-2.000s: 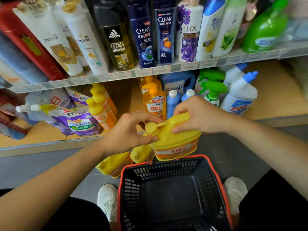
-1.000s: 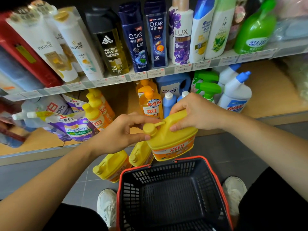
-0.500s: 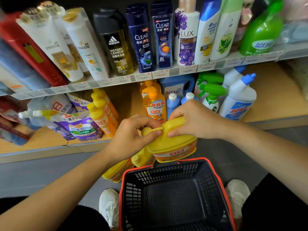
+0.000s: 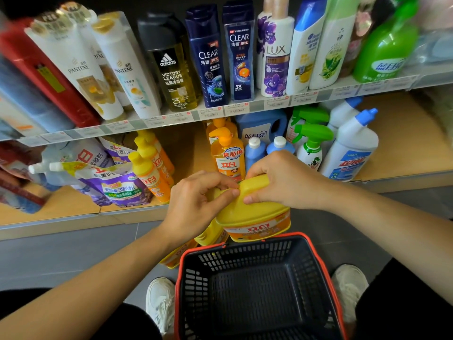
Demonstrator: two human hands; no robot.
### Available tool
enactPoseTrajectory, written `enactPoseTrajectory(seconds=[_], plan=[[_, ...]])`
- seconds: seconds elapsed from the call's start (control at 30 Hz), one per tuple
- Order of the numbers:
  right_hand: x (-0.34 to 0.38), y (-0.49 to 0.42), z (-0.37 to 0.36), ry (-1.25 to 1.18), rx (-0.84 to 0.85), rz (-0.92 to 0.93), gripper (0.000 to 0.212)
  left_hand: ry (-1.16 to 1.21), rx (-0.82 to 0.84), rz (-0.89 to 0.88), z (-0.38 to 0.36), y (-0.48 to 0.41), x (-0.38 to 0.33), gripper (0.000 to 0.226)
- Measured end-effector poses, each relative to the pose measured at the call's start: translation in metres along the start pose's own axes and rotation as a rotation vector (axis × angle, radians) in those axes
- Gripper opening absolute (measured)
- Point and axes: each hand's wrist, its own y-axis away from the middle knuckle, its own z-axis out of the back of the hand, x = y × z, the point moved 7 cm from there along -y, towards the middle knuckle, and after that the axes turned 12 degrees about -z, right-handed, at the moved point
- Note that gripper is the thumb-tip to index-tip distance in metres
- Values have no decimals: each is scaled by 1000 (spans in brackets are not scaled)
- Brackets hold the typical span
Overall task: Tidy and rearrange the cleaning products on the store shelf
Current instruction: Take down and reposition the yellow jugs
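The yellow jug (image 4: pixel 252 214) is being gripped under both hands — handle by the right hand (image 4: pixel 286 180), cap end by the left hand (image 4: pixel 196 202) — long axis running between them.

The lower shelf (image 4: pixel 404 148) carries orange bottles (image 4: pixel 152 177), refill pouches (image 4: pixel 117 190) and white bottles (image 4: pixel 353 148).

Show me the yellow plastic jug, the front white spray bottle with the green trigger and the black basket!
Yellow plastic jug (image 4: pixel 255 214): head view, its shoulder.
Front white spray bottle with green trigger (image 4: pixel 311 153): head view, its body.
Black plastic basket with red rim (image 4: pixel 245 256): head view, far wall.
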Motion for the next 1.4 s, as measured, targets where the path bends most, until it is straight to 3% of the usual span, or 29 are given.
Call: enactPoseTrajectory(seconds=[0.13,0.3,0.57,0.83,1.03,1.23,1.4], plan=[[-2,-1,0,-6,-1,3,26,-25,9,11,-2,-2,0,18],[-7,-2,0,-20,6,2,25,306,78,123,-5,-5,11,15],[-16,-9,11,-97,-29,-13,17,518,21,212,0,-3,24,31],[-33,-17,26,-207,-109,-43,16,598,112,286,-9,3,37,46],[-34,-16,46,-513,-107,19,20,362,330,403,-29,27,71,76],[-44,-19,54,-792,-113,3,26,506,217,395,-19,26,82,78],[-55,-23,64,-647,-178,-14,33,520,93,381,-3,24,82,82]])
